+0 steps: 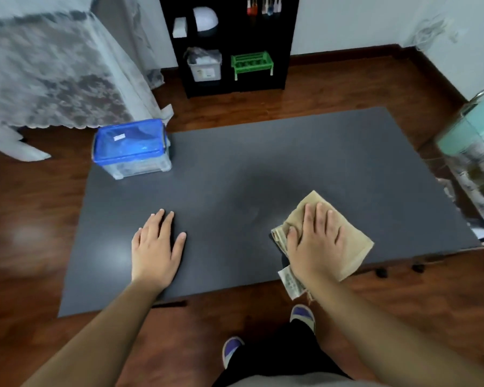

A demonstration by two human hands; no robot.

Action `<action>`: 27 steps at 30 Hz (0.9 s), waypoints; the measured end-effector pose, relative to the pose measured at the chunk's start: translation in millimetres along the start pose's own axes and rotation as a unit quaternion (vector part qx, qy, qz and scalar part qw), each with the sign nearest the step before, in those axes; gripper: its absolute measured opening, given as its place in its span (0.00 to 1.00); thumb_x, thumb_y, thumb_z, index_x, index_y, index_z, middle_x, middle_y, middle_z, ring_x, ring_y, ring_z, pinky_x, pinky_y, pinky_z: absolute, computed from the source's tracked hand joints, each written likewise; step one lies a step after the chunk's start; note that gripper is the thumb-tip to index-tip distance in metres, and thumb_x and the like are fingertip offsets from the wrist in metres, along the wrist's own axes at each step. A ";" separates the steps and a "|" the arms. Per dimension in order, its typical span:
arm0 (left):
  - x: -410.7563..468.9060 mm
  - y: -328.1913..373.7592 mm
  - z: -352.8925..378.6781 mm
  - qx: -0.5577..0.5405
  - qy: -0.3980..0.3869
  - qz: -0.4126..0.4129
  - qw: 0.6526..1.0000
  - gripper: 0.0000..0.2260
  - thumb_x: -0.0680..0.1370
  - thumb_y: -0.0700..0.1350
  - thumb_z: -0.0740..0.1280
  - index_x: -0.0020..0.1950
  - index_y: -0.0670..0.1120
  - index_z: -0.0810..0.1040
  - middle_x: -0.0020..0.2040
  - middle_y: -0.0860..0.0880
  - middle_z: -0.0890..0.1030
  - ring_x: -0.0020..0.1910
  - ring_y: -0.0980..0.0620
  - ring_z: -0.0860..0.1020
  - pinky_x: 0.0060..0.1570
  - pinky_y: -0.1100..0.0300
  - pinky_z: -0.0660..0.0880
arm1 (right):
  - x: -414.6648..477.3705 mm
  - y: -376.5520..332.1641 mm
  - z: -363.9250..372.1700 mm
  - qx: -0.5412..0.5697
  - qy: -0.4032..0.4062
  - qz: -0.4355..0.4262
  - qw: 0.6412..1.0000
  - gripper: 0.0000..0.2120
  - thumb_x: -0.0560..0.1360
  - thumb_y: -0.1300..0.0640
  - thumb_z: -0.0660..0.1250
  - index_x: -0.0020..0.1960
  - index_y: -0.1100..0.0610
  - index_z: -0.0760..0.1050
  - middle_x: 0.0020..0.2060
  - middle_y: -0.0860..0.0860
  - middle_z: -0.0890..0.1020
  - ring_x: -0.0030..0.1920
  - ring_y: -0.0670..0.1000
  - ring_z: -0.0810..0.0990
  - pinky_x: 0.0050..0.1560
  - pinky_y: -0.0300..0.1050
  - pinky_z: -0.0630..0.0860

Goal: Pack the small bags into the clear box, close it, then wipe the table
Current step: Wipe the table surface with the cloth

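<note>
The clear box (136,163) stands at the far left corner of the dark grey table (263,169) with its blue lid (130,141) on. The small bags inside are too blurred to make out. A folded tan cloth (349,247) lies near the table's front right edge. My right hand (316,241) presses flat on top of it, fingers spread, and a white label (291,283) hangs off the cloth over the edge. My left hand (157,244) rests palm down on the bare table near the front, fingers apart, holding nothing.
A black shelf unit (229,43) with a white bin (204,65) and a green rack (252,62) stands against the far wall. A lace-covered piece of furniture (53,65) is at the left, a mint-green object (475,127) at the right. My feet (302,317) stand on the wooden floor below.
</note>
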State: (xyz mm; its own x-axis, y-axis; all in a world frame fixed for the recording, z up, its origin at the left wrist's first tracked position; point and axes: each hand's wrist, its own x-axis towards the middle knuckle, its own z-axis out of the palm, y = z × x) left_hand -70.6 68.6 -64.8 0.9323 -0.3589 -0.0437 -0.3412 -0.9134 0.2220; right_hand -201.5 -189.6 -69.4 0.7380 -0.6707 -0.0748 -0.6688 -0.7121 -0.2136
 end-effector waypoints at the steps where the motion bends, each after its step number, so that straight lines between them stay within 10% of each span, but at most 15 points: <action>1: -4.8 -12.0 -2.1 0.000 0.003 -0.013 1.000 0.27 0.77 0.58 0.51 0.71 0.45 0.65 0.73 0.43 0.65 0.73 0.43 0.61 0.69 0.45 0.59 | -7.1 -16.7 4.3 0.007 -0.002 -0.008 1.000 0.32 0.77 0.42 0.52 0.76 0.53 0.49 0.77 0.53 0.55 0.76 0.55 0.50 0.75 0.58 0.48; 17: -37.8 -69.1 -6.9 -0.041 0.013 -0.016 0.999 0.26 0.78 0.56 0.45 0.73 0.47 0.62 0.75 0.48 0.63 0.74 0.49 0.60 0.72 0.50 0.55 | -60.9 -171.1 44.0 0.026 -0.076 -0.289 0.954 0.32 0.74 0.43 0.55 0.75 0.55 0.57 0.76 0.55 0.59 0.76 0.57 0.53 0.74 0.61 0.48; 23: -38.4 -69.8 -3.5 -0.030 0.016 -0.019 0.999 0.26 0.78 0.57 0.45 0.73 0.48 0.61 0.75 0.49 0.63 0.75 0.49 0.59 0.71 0.51 0.54 | 29.2 -136.8 24.5 0.013 -0.151 -0.502 0.851 0.29 0.75 0.44 0.59 0.74 0.48 0.59 0.75 0.47 0.60 0.76 0.49 0.54 0.75 0.52 0.47; 27: -37.5 -70.8 -0.9 -0.019 0.017 -0.021 0.999 0.25 0.79 0.57 0.45 0.73 0.49 0.60 0.75 0.49 0.62 0.75 0.51 0.58 0.71 0.53 0.53 | 92.5 -108.7 18.5 0.029 -0.101 -0.384 0.917 0.28 0.76 0.43 0.57 0.74 0.46 0.57 0.76 0.48 0.59 0.76 0.50 0.52 0.75 0.54 0.48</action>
State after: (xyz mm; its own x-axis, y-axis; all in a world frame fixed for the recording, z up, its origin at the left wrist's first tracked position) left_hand -81.3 146.9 -78.0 0.9497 -0.3124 -0.0219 -0.2967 -0.9199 0.2566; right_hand -58.8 -170.3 -71.1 0.9950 0.0804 -0.0591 0.0566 -0.9424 -0.3297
